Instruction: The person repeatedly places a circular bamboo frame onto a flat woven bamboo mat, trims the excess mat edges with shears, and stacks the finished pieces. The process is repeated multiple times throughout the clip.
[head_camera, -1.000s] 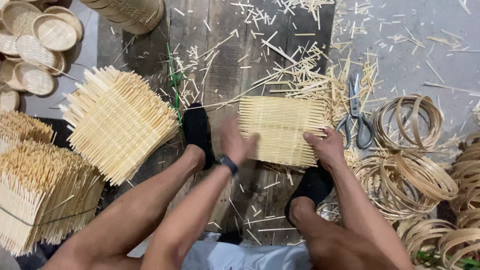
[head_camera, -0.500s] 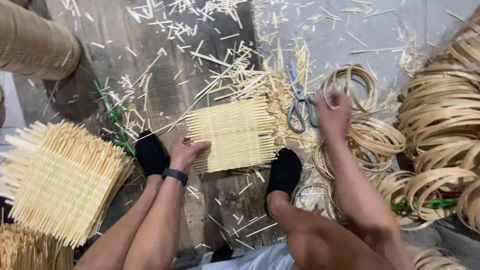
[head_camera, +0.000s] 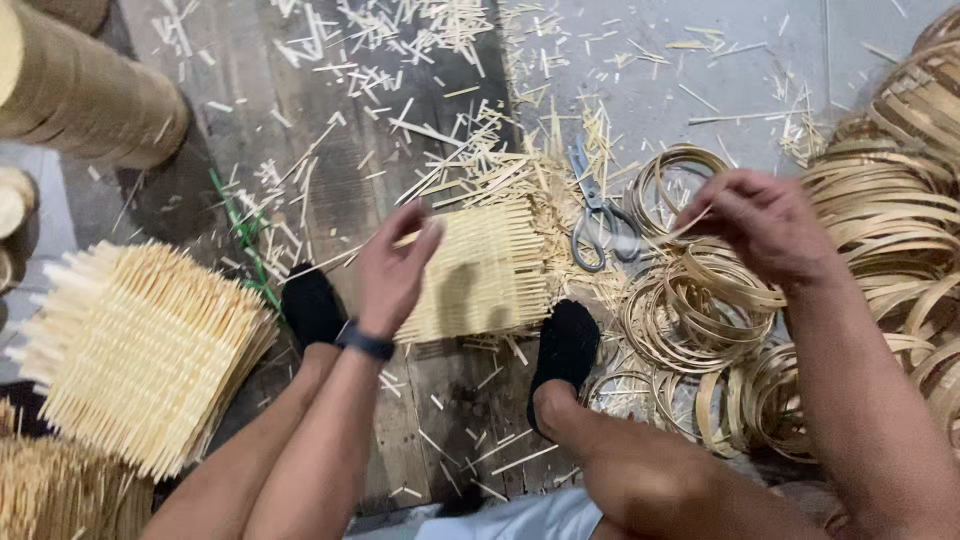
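A seated worker's left hand (head_camera: 393, 268) rests with fingers loosely spread on the near-left edge of one woven bamboo mat (head_camera: 480, 272), which lies flat between two black-socked feet (head_camera: 565, 345), its slats running left to right. The right hand (head_camera: 765, 228), raised over a heap of bamboo hoops (head_camera: 710, 310), pinches the rim of one thin hoop (head_camera: 690, 185) between thumb and fingertips. The mat lies well to the left of those fingers, nearer the left hand. One pair of scissors (head_camera: 598, 215) sits between them; a stack of finished mats (head_camera: 140, 345) stands far left.
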